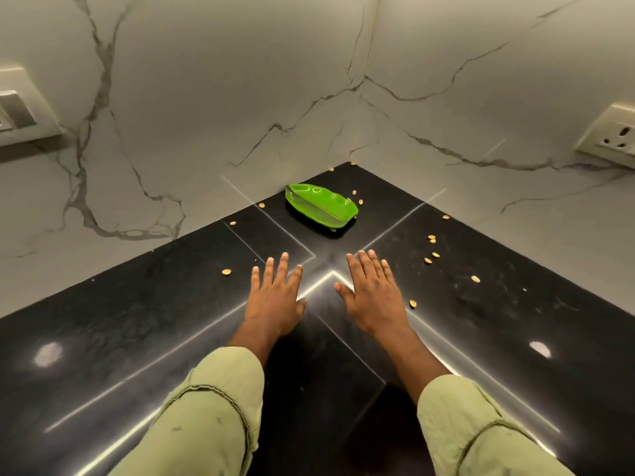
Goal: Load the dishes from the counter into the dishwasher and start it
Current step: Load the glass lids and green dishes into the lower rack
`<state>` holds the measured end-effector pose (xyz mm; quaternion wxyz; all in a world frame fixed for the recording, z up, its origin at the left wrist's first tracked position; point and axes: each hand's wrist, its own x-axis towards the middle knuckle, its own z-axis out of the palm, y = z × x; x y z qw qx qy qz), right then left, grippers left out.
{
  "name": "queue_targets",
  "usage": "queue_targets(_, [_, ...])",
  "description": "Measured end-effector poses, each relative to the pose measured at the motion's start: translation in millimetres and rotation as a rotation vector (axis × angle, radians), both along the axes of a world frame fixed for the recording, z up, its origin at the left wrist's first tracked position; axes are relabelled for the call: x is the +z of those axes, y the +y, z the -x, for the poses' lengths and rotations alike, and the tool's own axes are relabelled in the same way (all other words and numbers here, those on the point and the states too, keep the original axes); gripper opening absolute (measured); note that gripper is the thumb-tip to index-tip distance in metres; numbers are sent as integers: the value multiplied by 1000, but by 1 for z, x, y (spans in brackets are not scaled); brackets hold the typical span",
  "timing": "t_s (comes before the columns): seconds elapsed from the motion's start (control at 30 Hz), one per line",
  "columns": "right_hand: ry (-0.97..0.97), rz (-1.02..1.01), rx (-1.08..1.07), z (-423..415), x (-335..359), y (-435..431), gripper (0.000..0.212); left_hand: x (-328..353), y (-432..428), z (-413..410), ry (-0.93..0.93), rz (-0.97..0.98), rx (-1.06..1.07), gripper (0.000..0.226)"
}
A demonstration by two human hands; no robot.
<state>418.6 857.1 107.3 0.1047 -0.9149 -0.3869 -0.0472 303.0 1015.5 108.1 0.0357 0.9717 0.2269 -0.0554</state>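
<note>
In the tabletop (137, 338) corner: green dish (321, 208), seeds (431, 247) scattered around it. Your left hand (275, 300) and right hand (372, 293) lie apart near it, fingers straight, holding nothing.

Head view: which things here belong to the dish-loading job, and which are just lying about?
Job: green leaf-shaped dish on the black counter; left hand and right hand, both with fingers straight, holding nothing.
Lying about: small tan bits scattered on the counter; wall socket; switch plate.
</note>
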Motion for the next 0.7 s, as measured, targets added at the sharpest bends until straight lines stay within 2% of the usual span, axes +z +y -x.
queue_targets(0.37, [27,70,16,-58,-22,70,84,-20,62,-72,68,125,-3,86])
queue_targets(0.57, [58,129,112,-71,-33,98,85,-36,82,-85,196,299,89,107])
queue_targets(0.7, [52,152,163,-99,-33,119,65,-33,95,-109,306,446,134,115])
